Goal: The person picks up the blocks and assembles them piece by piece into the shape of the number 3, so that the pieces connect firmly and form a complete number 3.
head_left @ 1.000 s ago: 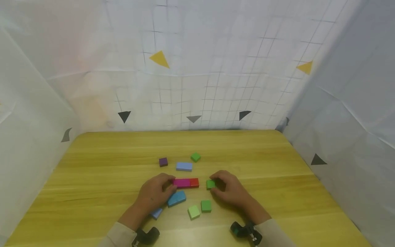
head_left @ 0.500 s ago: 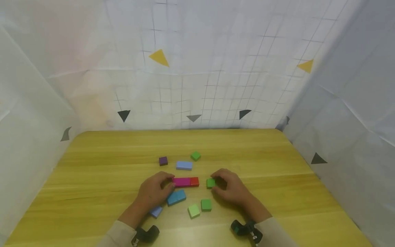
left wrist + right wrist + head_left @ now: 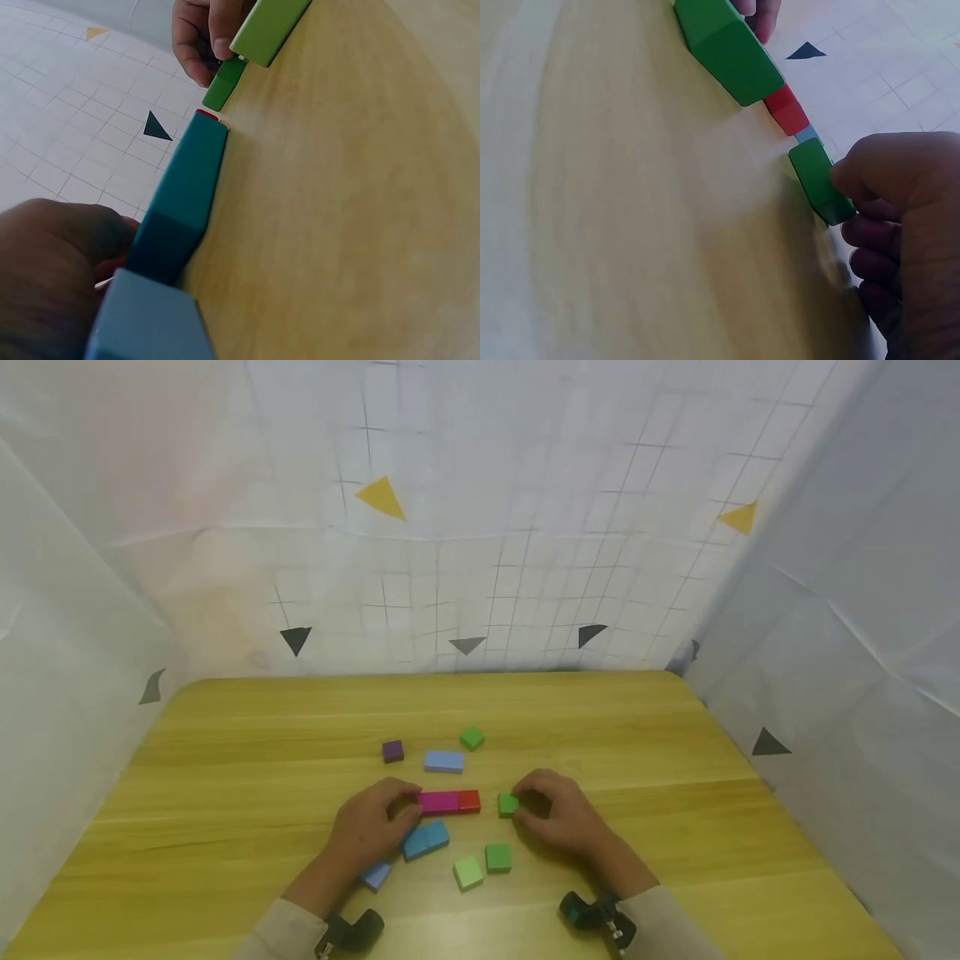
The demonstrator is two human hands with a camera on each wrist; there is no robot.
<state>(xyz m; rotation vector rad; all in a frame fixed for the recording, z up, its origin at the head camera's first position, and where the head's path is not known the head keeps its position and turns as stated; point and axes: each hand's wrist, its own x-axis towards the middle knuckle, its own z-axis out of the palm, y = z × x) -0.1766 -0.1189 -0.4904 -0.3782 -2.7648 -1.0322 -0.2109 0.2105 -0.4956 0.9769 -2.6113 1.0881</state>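
Observation:
Thumb and fingers of my left hand (image 3: 372,817) pinch the left end of a magenta block (image 3: 438,802) on the table. A red block (image 3: 469,801) sits against the magenta block's right end, in line with it. Across a small gap to the right lies a small green block (image 3: 507,805). My right hand (image 3: 558,814) pinches this green block at its right side; in the right wrist view the thumb (image 3: 851,174) touches it. In the left wrist view, blue blocks partly hide the left fingertips and the magenta block.
Nearer me lie a bright blue block (image 3: 426,841), a periwinkle block (image 3: 376,876), a light green block (image 3: 468,872) and a green block (image 3: 498,858). Farther off are a purple block (image 3: 393,751), a pale blue block (image 3: 444,762) and another green block (image 3: 472,737). White sheets (image 3: 480,568) surround the wooden table.
The thumbs of both hands have slid slightly outward along their blocks. The blocks keep their places relative to one another; the head view has shifted a little.

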